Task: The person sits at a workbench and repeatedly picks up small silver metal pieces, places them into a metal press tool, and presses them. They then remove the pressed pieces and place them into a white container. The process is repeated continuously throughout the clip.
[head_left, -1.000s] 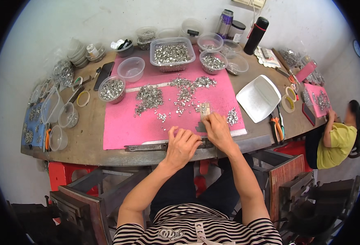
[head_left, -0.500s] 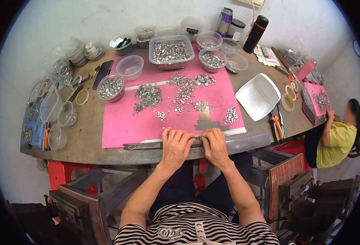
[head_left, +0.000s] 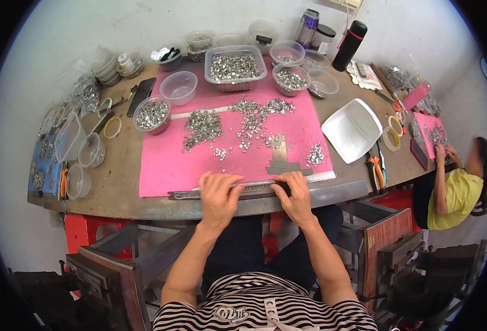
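A long dark metal bar point(head_left: 185, 195) lies along the front edge of the pink mat. Between my hands, a row of small silvery metal pieces point(head_left: 256, 187) shows along it. My left hand point(head_left: 218, 201) grips the bar left of this row, fingers over the far side and thumb on the near side. At the right end of the row, my right hand point(head_left: 295, 198) pinches the bar between thumb and curled fingers. My fingers cover the parts they hold. Beyond them, loose metal pieces point(head_left: 204, 127) lie in heaps on the pink mat point(head_left: 160, 163).
Tubs of metal pieces point(head_left: 235, 69) stand at the back. To the right are a white tray point(head_left: 351, 129), orange-handled pliers point(head_left: 374, 171) and tape rolls point(head_left: 391, 139). A phone point(head_left: 141, 97) and clear cups point(head_left: 78, 182) lie left. A person in yellow point(head_left: 454, 196) works at far right.
My left hand has slid left along the bar, and my right hand slightly right. The row of pieces between them now shows. At far right, the other person's arms have shifted.
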The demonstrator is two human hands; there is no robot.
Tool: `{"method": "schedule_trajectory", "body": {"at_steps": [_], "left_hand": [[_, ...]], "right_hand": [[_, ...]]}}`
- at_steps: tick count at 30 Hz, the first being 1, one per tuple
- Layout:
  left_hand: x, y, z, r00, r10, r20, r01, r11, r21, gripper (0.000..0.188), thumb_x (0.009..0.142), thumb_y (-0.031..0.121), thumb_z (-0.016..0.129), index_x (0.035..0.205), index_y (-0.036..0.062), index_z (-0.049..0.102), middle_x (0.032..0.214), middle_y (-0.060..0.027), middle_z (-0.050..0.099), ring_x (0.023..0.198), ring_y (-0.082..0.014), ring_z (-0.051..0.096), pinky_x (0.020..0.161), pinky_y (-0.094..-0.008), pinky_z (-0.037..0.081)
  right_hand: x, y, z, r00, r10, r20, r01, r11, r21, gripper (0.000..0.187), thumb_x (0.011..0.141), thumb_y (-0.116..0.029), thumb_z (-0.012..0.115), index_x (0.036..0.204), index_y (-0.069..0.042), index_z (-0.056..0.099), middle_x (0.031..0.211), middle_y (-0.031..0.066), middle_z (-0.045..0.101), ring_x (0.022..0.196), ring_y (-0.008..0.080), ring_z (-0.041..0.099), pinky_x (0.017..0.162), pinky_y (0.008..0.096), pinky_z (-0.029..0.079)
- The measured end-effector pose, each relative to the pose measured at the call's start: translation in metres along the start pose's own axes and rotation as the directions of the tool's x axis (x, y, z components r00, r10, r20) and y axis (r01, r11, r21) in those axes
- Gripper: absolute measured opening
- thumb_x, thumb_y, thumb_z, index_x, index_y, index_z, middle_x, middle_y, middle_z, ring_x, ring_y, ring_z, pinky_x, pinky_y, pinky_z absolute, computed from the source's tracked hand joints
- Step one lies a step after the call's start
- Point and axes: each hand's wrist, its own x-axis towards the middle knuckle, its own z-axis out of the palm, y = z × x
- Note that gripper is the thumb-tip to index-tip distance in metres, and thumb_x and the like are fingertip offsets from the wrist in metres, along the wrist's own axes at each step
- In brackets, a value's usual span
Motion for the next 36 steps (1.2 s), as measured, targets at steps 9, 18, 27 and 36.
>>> {"method": "schedule_trajectory", "body": {"at_steps": [9, 18, 27, 36], "left_hand": [[-0.041, -0.049, -0.093, 0.988, -0.151, 0.038, 0.140, 0.969, 0.206, 0.030, 0.081, 0.014, 0.081, 0.108, 0.0065, 0.071, 0.109, -0.0092, 0.064, 0.107, -0.0288, 0.057, 0.100, -0.0443, 0.037], [-0.047, -0.065, -0.103, 0.986, -0.107, 0.126, 0.063, 0.949, 0.310, 0.041, 0.077, 0.013, 0.083, 0.115, 0.0060, 0.068, 0.112, -0.0125, 0.063, 0.105, -0.0319, 0.059, 0.092, -0.0438, 0.045], [0.016, 0.035, -0.067, 0.923, 0.166, 0.347, -0.084, 0.968, -0.237, 0.045, 0.075, 0.002, 0.083, 0.118, 0.0046, 0.067, 0.104, -0.0129, 0.061, 0.095, -0.0320, 0.063, 0.080, -0.0392, 0.052], [-0.004, 0.016, 0.018, 0.960, 0.094, 0.264, -0.128, 0.985, 0.115, 0.042, 0.082, 0.026, 0.081, 0.122, 0.0169, 0.076, 0.099, -0.0051, 0.056, 0.098, -0.0237, 0.053, 0.094, -0.0446, 0.033]], "right_hand": [[0.012, 0.014, -0.016, 0.921, -0.366, 0.132, 0.382, 0.915, -0.130, 0.018, 0.082, -0.006, 0.080, 0.097, -0.005, 0.070, 0.094, 0.0070, 0.067, 0.089, 0.0251, 0.063, 0.079, 0.0389, 0.049], [-0.005, 0.013, -0.021, 0.993, -0.079, -0.086, 0.082, 0.996, 0.037, 0.016, 0.085, 0.006, 0.073, 0.100, 0.000, 0.072, 0.095, 0.0120, 0.069, 0.086, 0.0274, 0.065, 0.079, 0.0371, 0.052], [-0.011, 0.017, -0.013, 0.978, 0.061, -0.198, -0.063, 0.998, -0.004, 0.017, 0.087, 0.001, 0.072, 0.104, -0.001, 0.071, 0.092, 0.0107, 0.065, 0.086, 0.0290, 0.061, 0.080, 0.0392, 0.047], [-0.033, 0.001, -0.021, 0.961, 0.183, -0.208, -0.169, 0.982, 0.084, 0.015, 0.088, -0.001, 0.075, 0.103, 0.000, 0.074, 0.093, 0.0107, 0.068, 0.082, 0.0237, 0.066, 0.076, 0.0349, 0.051]]}}
